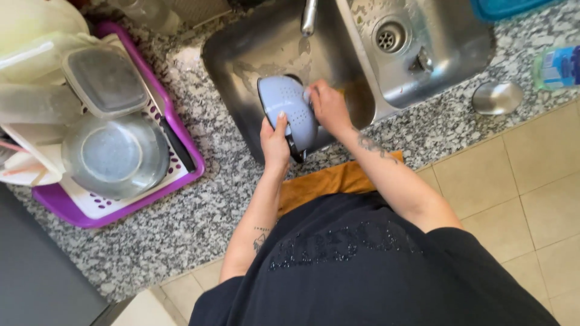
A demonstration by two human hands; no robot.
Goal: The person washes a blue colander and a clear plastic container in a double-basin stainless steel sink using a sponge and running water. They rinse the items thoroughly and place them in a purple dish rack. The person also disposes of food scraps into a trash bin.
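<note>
Cloth point(329, 181), orange-brown, hangs over the near edge of the granite tabletop point(181, 229), just in front of the person's dark shirt. Above it, both hands meet at a pale blue pot point(289, 108), which is tipped on its side over the near part of the sink point(241, 48). The left hand point(275, 145) grips the pot's near rim, thumb laid up across the blue outside. The right hand point(328, 105) is closed and pressed against the pot's right side; what it holds, if anything, cannot be told. To the left on the tabletop sits a purple rack point(109, 208) with a clear glass bowl point(115, 157) upside down in it, and clear plastic boxes point(103, 78) stacked behind the bowl. Farther back, the tap point(309, 15) hangs over the sink, almost above the pot. Right of the sink lies a smaller basin with a drain point(389, 36). A round metal plug point(496, 96) rests on the tabletop to the right, with a bottle point(559, 66) just beyond it.
</note>
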